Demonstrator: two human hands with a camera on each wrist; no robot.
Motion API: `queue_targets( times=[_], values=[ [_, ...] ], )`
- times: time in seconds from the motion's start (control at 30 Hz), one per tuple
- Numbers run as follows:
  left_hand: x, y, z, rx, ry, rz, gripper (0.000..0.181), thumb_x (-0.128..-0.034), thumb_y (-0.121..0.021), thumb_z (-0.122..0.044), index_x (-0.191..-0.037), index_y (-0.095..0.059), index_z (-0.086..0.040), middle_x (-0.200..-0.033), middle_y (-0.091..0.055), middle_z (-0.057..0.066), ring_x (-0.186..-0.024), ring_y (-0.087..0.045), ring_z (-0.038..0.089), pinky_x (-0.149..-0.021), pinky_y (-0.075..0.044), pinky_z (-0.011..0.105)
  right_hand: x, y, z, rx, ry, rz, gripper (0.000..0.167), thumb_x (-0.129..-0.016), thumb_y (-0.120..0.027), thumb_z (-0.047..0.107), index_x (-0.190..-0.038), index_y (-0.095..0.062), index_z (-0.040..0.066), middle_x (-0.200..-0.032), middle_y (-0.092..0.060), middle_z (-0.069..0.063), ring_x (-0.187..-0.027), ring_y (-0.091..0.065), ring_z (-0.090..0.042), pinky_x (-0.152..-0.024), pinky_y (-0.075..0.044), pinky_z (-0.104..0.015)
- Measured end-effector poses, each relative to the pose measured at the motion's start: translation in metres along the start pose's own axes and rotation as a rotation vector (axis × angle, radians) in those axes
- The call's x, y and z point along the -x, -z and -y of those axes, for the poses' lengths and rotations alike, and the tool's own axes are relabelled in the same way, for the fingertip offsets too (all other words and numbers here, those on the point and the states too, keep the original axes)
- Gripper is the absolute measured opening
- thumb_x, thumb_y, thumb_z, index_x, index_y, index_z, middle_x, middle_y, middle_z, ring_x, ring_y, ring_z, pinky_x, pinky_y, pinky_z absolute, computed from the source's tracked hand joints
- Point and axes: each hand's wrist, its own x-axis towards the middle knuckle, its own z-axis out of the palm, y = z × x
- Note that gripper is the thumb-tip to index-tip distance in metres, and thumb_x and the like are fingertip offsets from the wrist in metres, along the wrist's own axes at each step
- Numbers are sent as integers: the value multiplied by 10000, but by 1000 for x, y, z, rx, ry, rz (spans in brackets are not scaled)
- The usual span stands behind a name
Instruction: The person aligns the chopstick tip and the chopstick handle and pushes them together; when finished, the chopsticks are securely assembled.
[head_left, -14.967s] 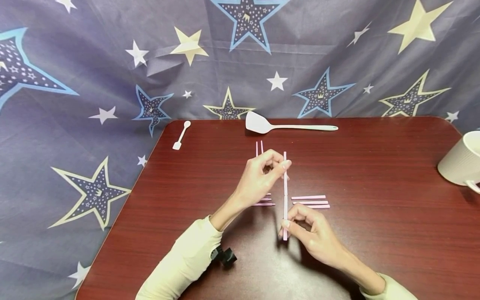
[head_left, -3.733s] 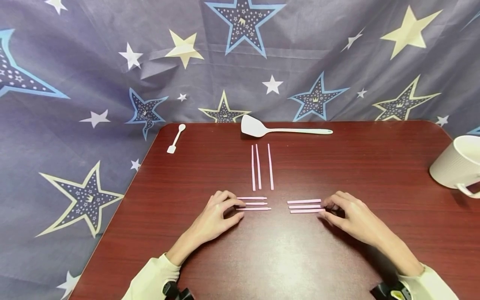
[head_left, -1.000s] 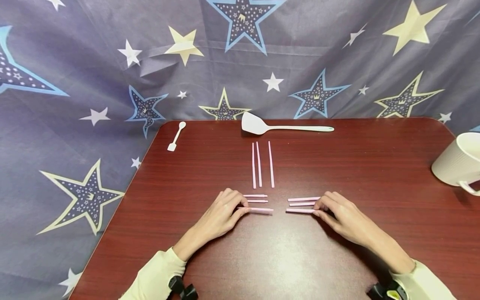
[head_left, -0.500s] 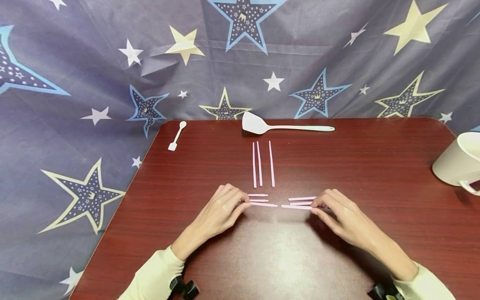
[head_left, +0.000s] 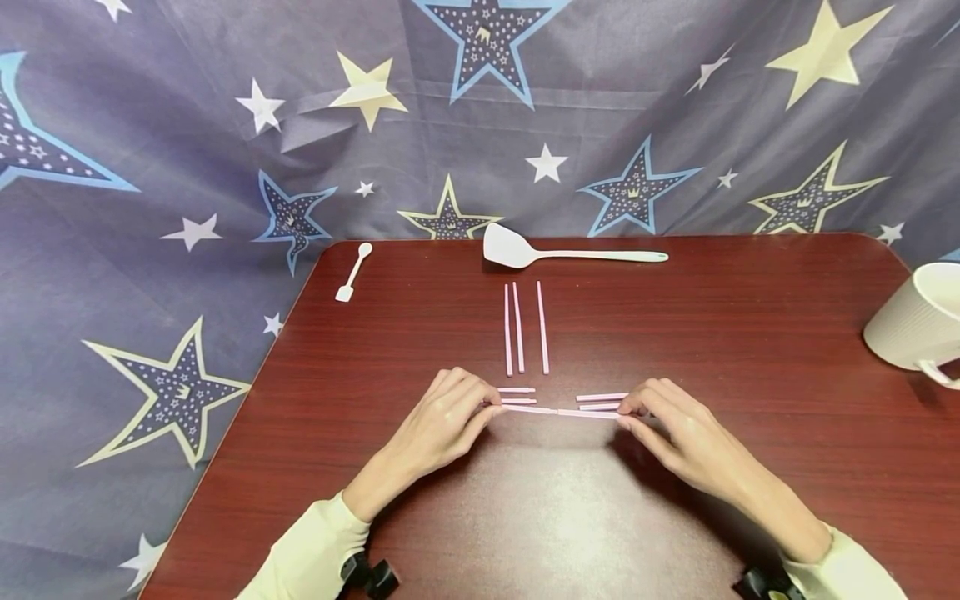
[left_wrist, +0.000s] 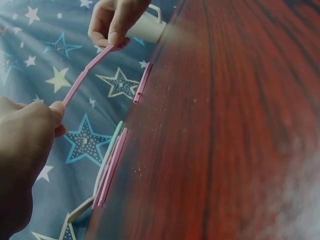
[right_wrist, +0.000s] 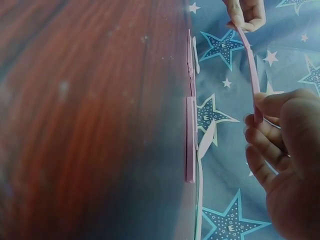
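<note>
My left hand [head_left: 442,421] pinches a pink chopstick half [head_left: 528,408] between thumb and fingers. Another pink half [head_left: 588,414] is pinched by my right hand [head_left: 686,429]. Their inner ends meet end to end, raised above the table, and form a slight bend at the joint in the left wrist view. Whether one end sits inside the other is too small to tell. Beside the left fingers lie two loose halves [head_left: 519,390], and two more halves [head_left: 602,397] lie by the right fingers; the hands partly cover them. Farther back, three longer pink chopsticks [head_left: 543,329] lie lengthwise.
A white spatula [head_left: 510,247] lies along the back of the reddish-brown table [head_left: 750,333]. At the back left is a small white spoon-like tool [head_left: 355,273]. A cream mug [head_left: 911,325] stands at the right edge. Behind hangs a star-patterned cloth [head_left: 480,142].
Fifteen seconds ago another joined chopstick was in both hands; three now lie at the back instead of two. Over the last second both hands lifted one half each and brought the ends together.
</note>
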Motion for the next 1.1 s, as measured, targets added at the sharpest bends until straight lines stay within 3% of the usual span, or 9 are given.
queue_targets(
  times=[0.23,0.4,0.57,0.73,0.87,0.97,1.1],
  values=[
    [1,0,0,21,8,-4,100,-1018,-664,-187,-989,-659,-92,-929,-662,-15,-903,-592,186,-797,-457,369,0,-3,1,-9,13,-7,320,-1097,-499,392,-991,-670,144,-975,-634,105,-901,-582,-74,-813,-454,-187],
    [0,0,-1,151,71,-35,70,-962,-728,-120,-982,-663,-103,-932,-663,-27,-918,-583,175,-810,-466,338,1,-2,3,5,14,-2,334,-1103,-475,403,-1004,-667,148,-970,-642,117,-864,-593,-50,-766,-484,-201],
    [-4,-1,-5,336,193,-132,171,-878,-797,-19,-957,-679,-114,-897,-668,-34,-885,-588,164,-744,-500,349,1,-4,4,3,8,4,340,-1101,-479,406,-1001,-663,138,-979,-655,106,-865,-607,-50,-762,-503,-212],
    [-9,-1,-13,496,400,-215,183,-867,-795,29,-932,-706,-116,-847,-664,-30,-808,-589,140,-667,-482,380,1,-6,6,-53,-16,3,327,-1094,-500,399,-1001,-668,134,-984,-665,93,-871,-616,-64,-787,-496,-190],
    [-15,-1,-17,646,561,-253,117,-906,-768,4,-965,-720,-84,-851,-674,-7,-760,-590,112,-679,-483,275,1,-8,10,-143,-74,6,201,-1073,-586,319,-1026,-678,146,-999,-672,99,-867,-621,-47,-759,-508,-194],
    [-22,0,-19,706,613,-276,86,-927,-758,-28,-991,-719,-70,-853,-678,5,-735,-581,108,-667,-472,227,0,-9,13,-202,-110,-1,27,-1018,-685,155,-1044,-679,155,-997,-687,68,-849,-629,-53,-751,-511,-194],
    [-31,2,-19,705,606,-302,118,-924,-763,-41,-1031,-718,-68,-851,-683,8,-736,-595,119,-668,-468,219,-2,-12,18,-241,-132,-10,244,-916,-748,-25,-1055,-676,163,-975,-698,34,-820,-638,-73,-754,-505,-182]
  ],
)
